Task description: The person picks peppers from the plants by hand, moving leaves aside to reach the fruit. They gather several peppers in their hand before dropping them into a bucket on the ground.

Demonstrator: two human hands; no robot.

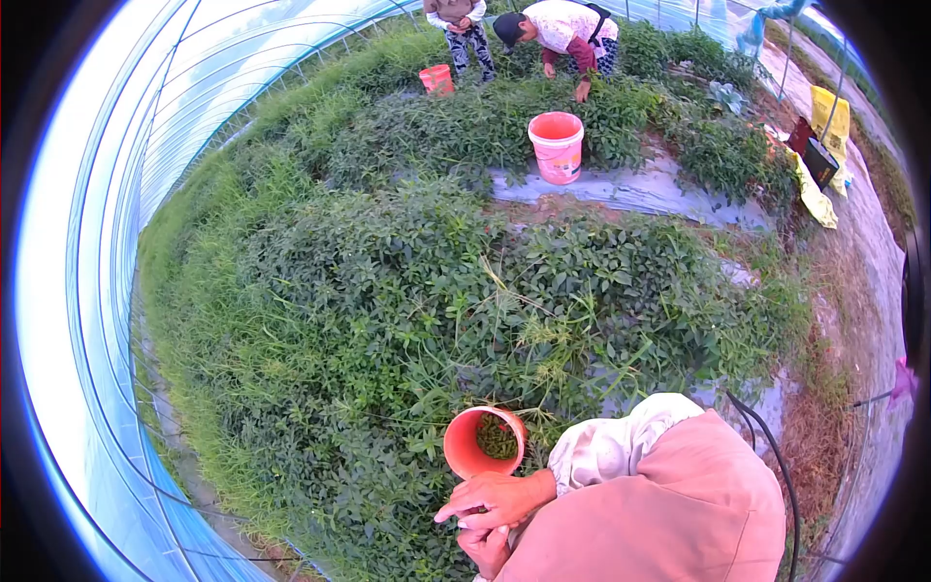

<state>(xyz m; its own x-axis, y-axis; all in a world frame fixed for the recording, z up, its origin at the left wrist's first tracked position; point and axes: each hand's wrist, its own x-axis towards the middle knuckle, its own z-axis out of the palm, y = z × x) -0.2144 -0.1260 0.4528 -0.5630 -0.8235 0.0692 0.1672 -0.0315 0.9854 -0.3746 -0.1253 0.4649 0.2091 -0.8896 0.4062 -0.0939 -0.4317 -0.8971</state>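
Below the near pink bucket, my two hands are close together over the leaves. One hand [499,498], on the sleeve at the right, reaches across with bent fingers just under the bucket's rim; I take it as my right hand. The other, my left hand [485,548], sits lower at the bottom edge, its fingers curled, and what it may hold is too small to make out. The near bucket [464,441] leans with its mouth toward me and holds small green pods or peppers [497,438].
Dense green plants [388,291] grow in rows. A pink bucket [558,160] stands on plastic mulch [630,191], another [436,80] farther back. One person [572,29] bends over plants; another [461,19] stands beside. Yellow bags [830,116] lie right. A black hose [776,446] runs beside me.
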